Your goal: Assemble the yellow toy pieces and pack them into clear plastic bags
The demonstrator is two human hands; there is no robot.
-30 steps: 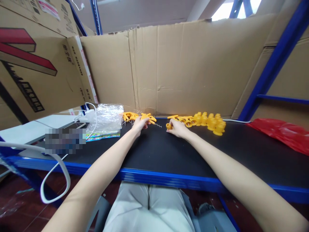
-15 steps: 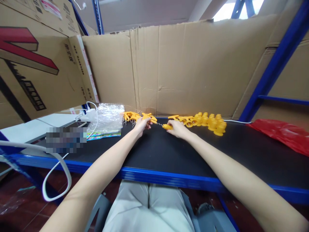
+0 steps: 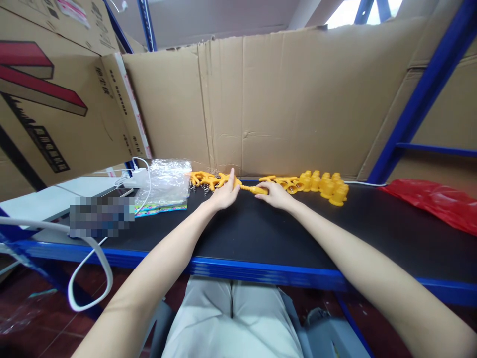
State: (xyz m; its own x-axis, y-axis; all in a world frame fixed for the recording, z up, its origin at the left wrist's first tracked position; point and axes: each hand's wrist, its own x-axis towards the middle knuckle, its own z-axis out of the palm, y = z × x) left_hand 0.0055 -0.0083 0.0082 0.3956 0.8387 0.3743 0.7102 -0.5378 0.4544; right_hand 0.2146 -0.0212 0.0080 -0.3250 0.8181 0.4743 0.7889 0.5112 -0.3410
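Note:
Over the black tabletop, my left hand [image 3: 224, 195] is closed around a yellow branched plastic piece [image 3: 237, 182], its index finger pointing up. Most of that piece is hidden by the hand. A thin yellow stem runs from it to a yellow plastic part [image 3: 258, 190], which my right hand [image 3: 275, 194] grips between thumb and fingers. Left of my left hand lies a pile of yellow branched pieces [image 3: 203, 179] with metal springs. Beyond my right hand are more yellow branched pieces [image 3: 267, 178] and several yellow bell-shaped cups [image 3: 325, 186], some upright, some on their sides.
Clear plastic bags [image 3: 167, 179] lie on a colourful printed sheet [image 3: 164, 209] at left, beside a white charger [image 3: 140, 176] with cables. A red plastic bag [image 3: 428, 201] lies at far right. A cardboard wall [image 3: 298, 109] closes off the back; a blue rail [image 3: 261, 271] edges the front.
The bare spring between my hands no longer shows; a yellow stem spans the gap. My left hand has turned and shifted slightly right, its index finger now raised. My right hand has hardly moved.

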